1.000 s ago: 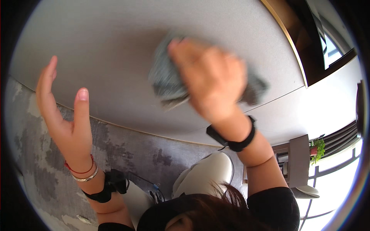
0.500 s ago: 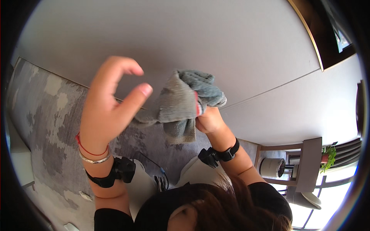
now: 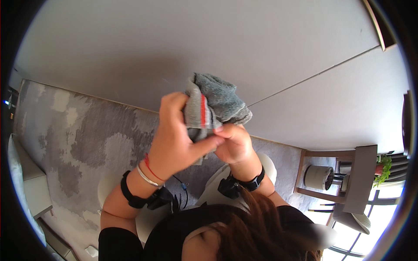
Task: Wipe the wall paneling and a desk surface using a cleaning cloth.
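A bunched grey cloth [image 3: 220,98], fuzzy blue-grey on one side and paler with a red stripe on the other, is held up between both my hands in front of a pale panelled surface. My left hand [image 3: 174,135] is closed on its left side, fingers behind the cloth and thumb across its lower edge. My right hand [image 3: 235,143] grips the cloth from below, its thumb close to the left thumb. Part of the cloth hangs below the hands. Several of my fingers are hidden by it.
The pale panelled surface [image 3: 278,52] spans the far side. Patterned grey carpet [image 3: 100,130] lies below. On the right stand a wooden-framed table [image 3: 363,182], a round bin [image 3: 317,177] and a green potted plant [image 3: 383,169]. A pale cabinet [image 3: 37,191] stands at left.
My left hand, open and apart from the cloth before, has moved right and closed on it. The cloth has turned, so its red stripe now shows farther left.
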The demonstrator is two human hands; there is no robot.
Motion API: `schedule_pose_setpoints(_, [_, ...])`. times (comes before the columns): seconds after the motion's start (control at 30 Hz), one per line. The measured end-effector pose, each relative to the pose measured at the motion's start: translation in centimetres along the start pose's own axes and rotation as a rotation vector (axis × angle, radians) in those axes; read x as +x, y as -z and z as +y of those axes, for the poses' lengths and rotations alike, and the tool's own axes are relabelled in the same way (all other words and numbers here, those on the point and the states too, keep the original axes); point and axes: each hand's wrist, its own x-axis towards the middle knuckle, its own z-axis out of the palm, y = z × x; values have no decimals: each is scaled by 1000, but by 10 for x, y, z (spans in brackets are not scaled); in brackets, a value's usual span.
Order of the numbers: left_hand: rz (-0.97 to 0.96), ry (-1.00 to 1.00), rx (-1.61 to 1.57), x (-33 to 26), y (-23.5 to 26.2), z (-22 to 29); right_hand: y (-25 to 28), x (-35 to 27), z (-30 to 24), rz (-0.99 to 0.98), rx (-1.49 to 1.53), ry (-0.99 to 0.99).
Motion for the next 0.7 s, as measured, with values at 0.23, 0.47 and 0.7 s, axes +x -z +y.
schedule_pose_setpoints(0.23, [-141,287,-543,13,20,-18,19,2,-13,-88,53,-50])
schedule_pose_setpoints(0.47, [-163,173,-304,-10,4,-9,8,10,7,-183,-442,26])
schedule_pose_setpoints(0.7, [-122,462,-634,-27,26,-38,4,16,17,-120,-422,5])
